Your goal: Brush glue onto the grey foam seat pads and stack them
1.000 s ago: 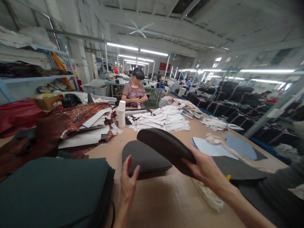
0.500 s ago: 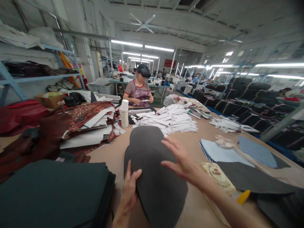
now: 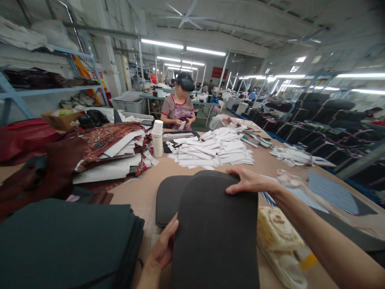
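Note:
A dark grey panel (image 3: 218,228) with a rounded top stands tilted up in front of me. It looks like cut sheet material, and I cannot tell how many layers it has. My left hand (image 3: 164,245) is closed on its left edge, the fingers partly hidden behind it. At the upper right, my right hand (image 3: 248,181) pinches the top edge between thumb and fingers. Behind the panel, a similar dark grey pile (image 3: 170,198) lies on the brown table (image 3: 135,198). Left of my left hand is a thick dark green stack (image 3: 63,245).
White strips (image 3: 213,148) are heaped farther back, beside a pale bottle (image 3: 157,140). Patterned red and white pieces (image 3: 111,150) pile up at left. A yellowish wrapped block (image 3: 278,230) lies under my right forearm. Across the table sits a co-worker (image 3: 179,104).
My right hand has gone from open above the panel to holding its upper right edge. The panel has shifted right and tipped up, exposing the pile behind it.

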Motion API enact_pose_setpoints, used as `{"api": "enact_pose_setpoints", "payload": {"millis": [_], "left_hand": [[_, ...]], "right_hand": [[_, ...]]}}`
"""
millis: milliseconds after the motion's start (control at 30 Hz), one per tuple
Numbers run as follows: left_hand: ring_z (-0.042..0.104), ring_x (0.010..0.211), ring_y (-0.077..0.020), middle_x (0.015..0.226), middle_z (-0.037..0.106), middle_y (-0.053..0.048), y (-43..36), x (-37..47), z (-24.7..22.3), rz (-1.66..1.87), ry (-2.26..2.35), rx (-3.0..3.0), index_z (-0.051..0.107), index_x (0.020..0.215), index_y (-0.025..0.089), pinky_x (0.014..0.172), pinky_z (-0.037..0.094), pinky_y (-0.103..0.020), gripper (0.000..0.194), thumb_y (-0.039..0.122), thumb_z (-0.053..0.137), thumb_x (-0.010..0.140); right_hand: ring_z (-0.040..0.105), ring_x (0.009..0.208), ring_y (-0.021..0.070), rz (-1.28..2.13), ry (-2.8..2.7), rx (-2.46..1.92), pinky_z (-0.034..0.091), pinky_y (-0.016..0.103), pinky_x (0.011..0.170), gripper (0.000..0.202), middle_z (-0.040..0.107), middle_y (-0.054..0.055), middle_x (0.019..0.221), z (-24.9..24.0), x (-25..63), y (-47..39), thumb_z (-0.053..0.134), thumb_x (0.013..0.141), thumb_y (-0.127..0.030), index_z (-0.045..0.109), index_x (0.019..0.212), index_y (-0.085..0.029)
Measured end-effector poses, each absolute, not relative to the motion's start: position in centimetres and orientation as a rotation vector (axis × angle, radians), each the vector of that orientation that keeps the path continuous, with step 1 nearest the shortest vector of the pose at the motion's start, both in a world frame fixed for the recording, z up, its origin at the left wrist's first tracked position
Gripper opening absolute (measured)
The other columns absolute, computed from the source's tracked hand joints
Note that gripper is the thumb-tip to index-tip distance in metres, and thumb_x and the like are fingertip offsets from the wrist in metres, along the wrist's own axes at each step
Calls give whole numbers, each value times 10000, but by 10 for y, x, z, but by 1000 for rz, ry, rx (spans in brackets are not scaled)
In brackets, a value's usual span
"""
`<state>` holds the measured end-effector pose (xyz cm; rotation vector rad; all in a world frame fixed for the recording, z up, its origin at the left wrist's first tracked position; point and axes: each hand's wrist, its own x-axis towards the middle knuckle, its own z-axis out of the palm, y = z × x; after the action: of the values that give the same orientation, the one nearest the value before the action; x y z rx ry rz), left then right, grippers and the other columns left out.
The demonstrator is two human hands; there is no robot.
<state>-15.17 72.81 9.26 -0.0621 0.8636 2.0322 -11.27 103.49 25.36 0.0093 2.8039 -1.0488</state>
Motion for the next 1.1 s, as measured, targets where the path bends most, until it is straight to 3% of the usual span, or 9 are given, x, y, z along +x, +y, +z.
{"api": "enact_pose_setpoints", "payload": {"millis": [100, 167, 300, 367, 467, 600, 800, 933, 1100], "left_hand": [[608, 1010, -275, 1006, 690, -108, 729, -155, 75, 2141, 677, -141, 664, 991, 149, 924, 464, -380, 542, 522, 733, 604], [612, 1002, -268, 991, 698, -78, 732, -160, 69, 2258, 664, -194, 672, 930, 184, 911, 475, -380, 523, 505, 782, 533], [625, 972, -230, 1063, 671, -66, 750, -183, 80, 2384, 1053, -249, 591, 1074, 213, 890, 487, -359, 515, 229, 778, 594], [620, 984, -227, 1101, 650, -94, 760, -201, 90, 2425, 1235, -276, 557, 1118, 182, 906, 479, -363, 483, 171, 707, 659], [594, 1037, -226, 1158, 618, -105, 769, -228, 101, 2489, 1464, -187, 539, 1138, 172, 929, 465, -364, 444, 224, 661, 714], [584, 1047, -222, 1153, 616, -79, 774, -247, 99, 2364, 1879, 102, 500, 1194, 222, 938, 454, -363, 588, 273, 733, 656], [651, 833, -230, 954, 677, -116, 764, -259, 95, 2171, 2007, -86, 583, 1027, 152, 779, 526, -369, 460, 350, 746, 644], [656, 810, -203, 960, 681, -103, 757, -275, 108, 2211, 1938, -114, 601, 1018, 167, 734, 538, -327, 414, 427, 684, 707], [658, 790, -186, 907, 691, -97, 753, -289, 99, 2105, 1970, -153, 617, 964, 143, 722, 533, -278, 340, 185, 744, 651]], "right_hand": [[600, 784, 200, -1372, 2806, 290, 459, 254, 627, 490, 650, 48, 906, 244, -113, 1062, 704, 651, -484, 606, 1002, -156], [600, 733, 185, -1598, 2745, 504, 459, 246, 578, 499, 646, 56, 880, 229, -114, 1079, 688, 663, -516, 593, 988, -150], [596, 699, 165, -1883, 2646, 725, 458, 231, 544, 468, 640, 49, 848, 187, -125, 1090, 694, 665, -509, 579, 949, -155], [600, 713, 169, -1958, 2639, 825, 467, 233, 557, 465, 643, 48, 845, 169, -133, 1084, 703, 659, -494, 580, 957, -158], [618, 793, 197, -2045, 2616, 896, 497, 254, 614, 476, 657, 64, 906, 153, -145, 1067, 709, 653, -476, 577, 985, -162], [625, 914, 223, -2138, 2437, 731, 525, 298, 753, 543, 660, 74, 1036, 137, -152, 1045, 752, 625, -384, 550, 1084, -177], [661, 792, 228, -2341, 2152, 838, 553, 335, 700, 474, 692, 89, 955, 111, -144, 1046, 747, 635, -310, 567, 1045, -156], [666, 762, 213, -2497, 1961, 976, 556, 311, 689, 384, 699, 99, 921, 104, -137, 1050, 719, 675, -291, 585, 1002, -141], [668, 771, 216, -2461, 1860, 1053, 553, 327, 729, 374, 700, 106, 904, 80, -132, 1033, 702, 681, -265, 576, 1005, -127]]}}
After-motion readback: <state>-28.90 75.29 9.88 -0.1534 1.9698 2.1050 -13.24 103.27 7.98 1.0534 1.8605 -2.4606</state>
